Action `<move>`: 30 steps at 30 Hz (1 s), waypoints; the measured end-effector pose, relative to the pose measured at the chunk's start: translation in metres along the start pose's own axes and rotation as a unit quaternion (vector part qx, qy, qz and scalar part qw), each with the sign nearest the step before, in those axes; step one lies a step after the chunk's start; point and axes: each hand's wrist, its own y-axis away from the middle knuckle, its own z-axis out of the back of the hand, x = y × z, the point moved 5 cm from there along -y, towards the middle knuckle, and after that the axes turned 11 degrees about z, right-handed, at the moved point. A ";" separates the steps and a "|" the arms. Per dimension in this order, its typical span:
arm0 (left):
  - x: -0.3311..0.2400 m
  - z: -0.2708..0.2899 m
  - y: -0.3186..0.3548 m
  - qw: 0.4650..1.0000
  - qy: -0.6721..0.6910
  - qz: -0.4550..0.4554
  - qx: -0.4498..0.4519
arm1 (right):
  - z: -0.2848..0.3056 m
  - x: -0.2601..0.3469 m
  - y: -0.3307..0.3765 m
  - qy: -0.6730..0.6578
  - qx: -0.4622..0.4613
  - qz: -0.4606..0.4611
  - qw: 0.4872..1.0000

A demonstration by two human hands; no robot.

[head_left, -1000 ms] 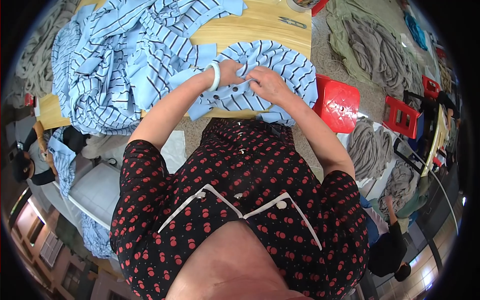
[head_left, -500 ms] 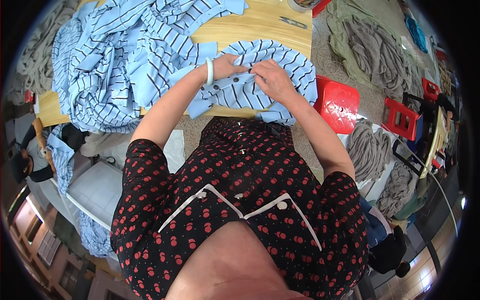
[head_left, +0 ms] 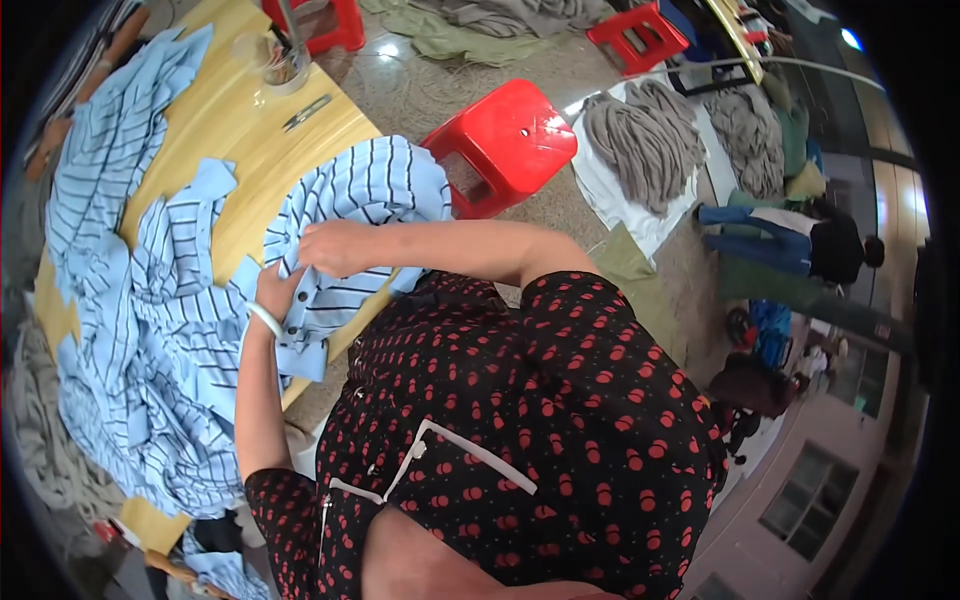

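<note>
A light blue shirt with dark stripes (head_left: 370,185) lies bunched at the table's near right edge, its buttoned front showing dark buttons. On that front, my left hand (head_left: 274,290), a pale bangle at its wrist, pinches the cloth. Close beside it, my right hand (head_left: 340,248) is closed with its fingers curled into the same fabric. The right fingertips are partly hidden, so whether they hold a button cannot be made out. More striped blue shirts (head_left: 140,400) are heaped to the left of my hands.
The wooden table (head_left: 235,95) bears thread snips (head_left: 307,112) and a clear container (head_left: 287,72). A red stool (head_left: 520,130) stands at its right. Grey cloth (head_left: 640,145) is piled on a white sheet. Another person's arm (head_left: 112,50) reaches in at far left.
My view has swung right, so the table and shirts appear turned and farther left. Both hands stay together on the shirt's buttoned front.
</note>
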 end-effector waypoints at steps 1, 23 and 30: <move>0.002 0.000 0.000 1.000 -0.006 -0.004 0.004 | -0.001 0.001 -0.001 0.003 0.003 0.002 1.000; -0.006 -0.012 -0.005 0.984 -0.163 -0.067 0.006 | 0.009 0.012 -0.013 -0.004 0.051 0.062 0.997; -0.008 -0.018 0.017 0.995 -0.101 -0.021 0.008 | 0.004 0.032 -0.028 0.008 0.132 0.074 0.988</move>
